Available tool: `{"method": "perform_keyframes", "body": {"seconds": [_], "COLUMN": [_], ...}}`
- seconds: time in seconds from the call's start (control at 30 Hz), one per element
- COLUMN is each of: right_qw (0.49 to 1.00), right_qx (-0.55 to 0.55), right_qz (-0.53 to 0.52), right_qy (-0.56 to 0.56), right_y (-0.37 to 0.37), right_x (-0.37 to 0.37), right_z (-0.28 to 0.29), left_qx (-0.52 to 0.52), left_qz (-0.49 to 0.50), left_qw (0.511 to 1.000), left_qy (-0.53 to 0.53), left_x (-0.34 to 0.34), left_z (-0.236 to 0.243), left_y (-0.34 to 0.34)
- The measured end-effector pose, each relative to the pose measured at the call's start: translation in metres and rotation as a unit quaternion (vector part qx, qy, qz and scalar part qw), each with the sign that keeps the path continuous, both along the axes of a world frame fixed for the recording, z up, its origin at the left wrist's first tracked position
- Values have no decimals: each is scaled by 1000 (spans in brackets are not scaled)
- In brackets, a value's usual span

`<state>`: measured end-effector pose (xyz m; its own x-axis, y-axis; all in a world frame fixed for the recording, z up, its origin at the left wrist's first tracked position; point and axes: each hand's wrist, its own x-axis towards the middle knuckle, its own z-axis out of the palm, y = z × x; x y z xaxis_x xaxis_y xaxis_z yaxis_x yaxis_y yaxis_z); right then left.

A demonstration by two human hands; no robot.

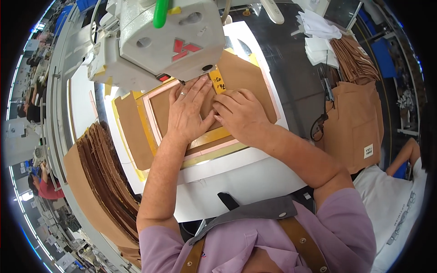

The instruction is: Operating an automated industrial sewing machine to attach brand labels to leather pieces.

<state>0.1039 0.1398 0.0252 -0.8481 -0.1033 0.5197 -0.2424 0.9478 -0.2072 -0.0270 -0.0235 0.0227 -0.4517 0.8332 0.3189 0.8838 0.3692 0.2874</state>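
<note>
At frame centre I press my left hand point(185, 113) flat, fingers spread, and my right hand point(241, 116), fingers curled, onto the brown fabric piece point(248, 75) inside the pink template point(218, 148), grasping nothing.

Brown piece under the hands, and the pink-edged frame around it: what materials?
Brown piece: looks like matte woven fabric; soft and flat under the left hand and right hand. Pink-edged frame: probably rigid plastic template with foam or tape strips; straight edges, slight sheen.

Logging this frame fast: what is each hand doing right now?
Left hand: open, flat, pressing the brown fabric piece in the template frame.
Right hand: fingers curled, pressing the same piece; grips nothing.
</note>
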Motion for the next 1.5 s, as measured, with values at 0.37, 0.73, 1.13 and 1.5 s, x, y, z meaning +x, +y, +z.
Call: {"method": "perform_keyframes", "body": {"seconds": [0.37, 0.73, 1.13, 1.5], "right_qw": [994, 994, 993, 993], "right_qx": [22, -11, -14, -14], "right_qz": [70, 70, 76, 73], "right_qy": [-76, -88, -87, -94], "right_y": [2, 6, 6, 11], "right_x": [37, 40, 39, 32], "right_z": [12, 15, 17, 17], "left_qx": [-61, -34, -10, -19], "left_qz": [-14, -11, 14, 12], "left_qw": [997, 999, 999, 1000], "left_qy": [-41, -10, -31, 0], "left_x": [-11, 10, 6, 6], "left_z": [6, 9, 0, 6], "left_y": [1, 1, 0, 5]}}
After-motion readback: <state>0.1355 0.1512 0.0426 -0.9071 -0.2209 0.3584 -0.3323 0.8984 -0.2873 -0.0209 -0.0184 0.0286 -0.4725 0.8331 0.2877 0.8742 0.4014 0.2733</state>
